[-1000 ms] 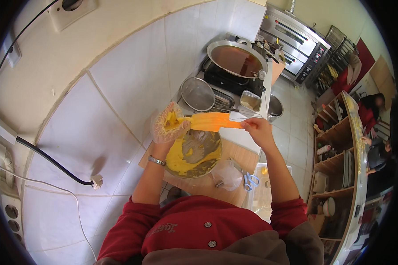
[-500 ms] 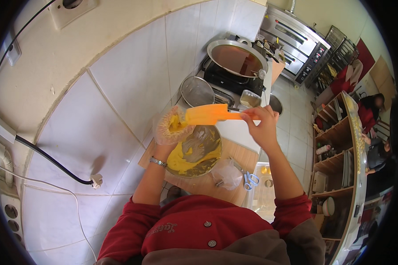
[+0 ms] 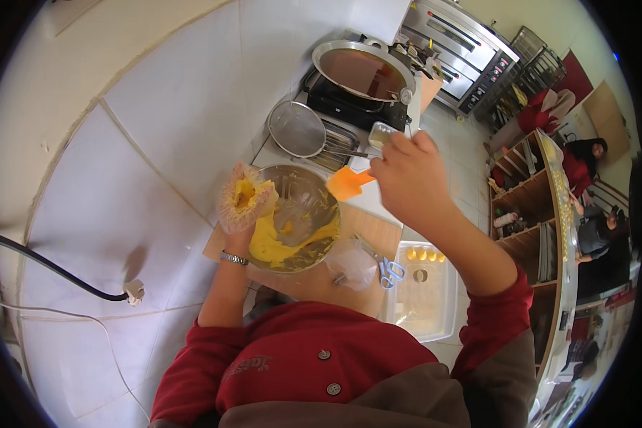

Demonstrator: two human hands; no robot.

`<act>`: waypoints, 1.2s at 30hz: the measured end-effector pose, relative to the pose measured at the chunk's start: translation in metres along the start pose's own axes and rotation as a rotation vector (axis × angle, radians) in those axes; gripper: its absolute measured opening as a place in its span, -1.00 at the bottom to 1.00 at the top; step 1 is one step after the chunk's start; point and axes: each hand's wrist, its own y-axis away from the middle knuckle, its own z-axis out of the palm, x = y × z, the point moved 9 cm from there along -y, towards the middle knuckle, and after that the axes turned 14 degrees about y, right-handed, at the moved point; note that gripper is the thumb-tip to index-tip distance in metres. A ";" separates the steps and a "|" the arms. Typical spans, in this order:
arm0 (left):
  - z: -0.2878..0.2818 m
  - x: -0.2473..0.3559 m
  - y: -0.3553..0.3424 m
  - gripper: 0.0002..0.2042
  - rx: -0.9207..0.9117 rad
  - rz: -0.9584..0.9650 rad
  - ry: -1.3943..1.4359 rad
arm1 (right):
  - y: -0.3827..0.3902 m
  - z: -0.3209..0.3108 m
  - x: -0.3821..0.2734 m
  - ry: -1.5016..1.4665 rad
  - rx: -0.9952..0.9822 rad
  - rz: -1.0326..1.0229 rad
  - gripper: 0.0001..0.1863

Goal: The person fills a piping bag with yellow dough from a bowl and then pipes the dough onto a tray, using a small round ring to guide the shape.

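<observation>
My left hand (image 3: 238, 234) is closed around a clear plastic piping bag (image 3: 230, 187), its top folded down over my fingers; yellow dough shows inside the opening. In my right hand (image 3: 412, 175) is an orange spatula (image 3: 345, 183), held by the handle, its blade over the right rim of a metal mixing bowl (image 3: 308, 196). Soft yellow dough (image 3: 269, 246) lies thick along the bowl's near and left side, with smears up the walls. The bag hangs above the bowl's left edge. My right fingers partly hide the spatula's handle.
On the wooden board (image 3: 378, 232) lie a crumpled plastic bag (image 3: 352, 264) and blue-handled scissors (image 3: 391, 272). A plastic tray (image 3: 435, 324) holds several yellow pieces. Behind are a strainer (image 3: 297, 129) and a wide pan of oil (image 3: 364, 70) on a stove. People stand beyond the shelf (image 3: 531, 196).
The spatula has left the piping bag's mouth and moved right and down to the bowl's right rim. My right hand is raised and turned. The bag has shifted slightly left.
</observation>
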 end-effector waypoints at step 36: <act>-0.037 -0.043 0.059 -0.36 -0.018 0.179 -0.182 | -0.009 0.138 -0.079 -0.043 -0.893 -0.212 -0.88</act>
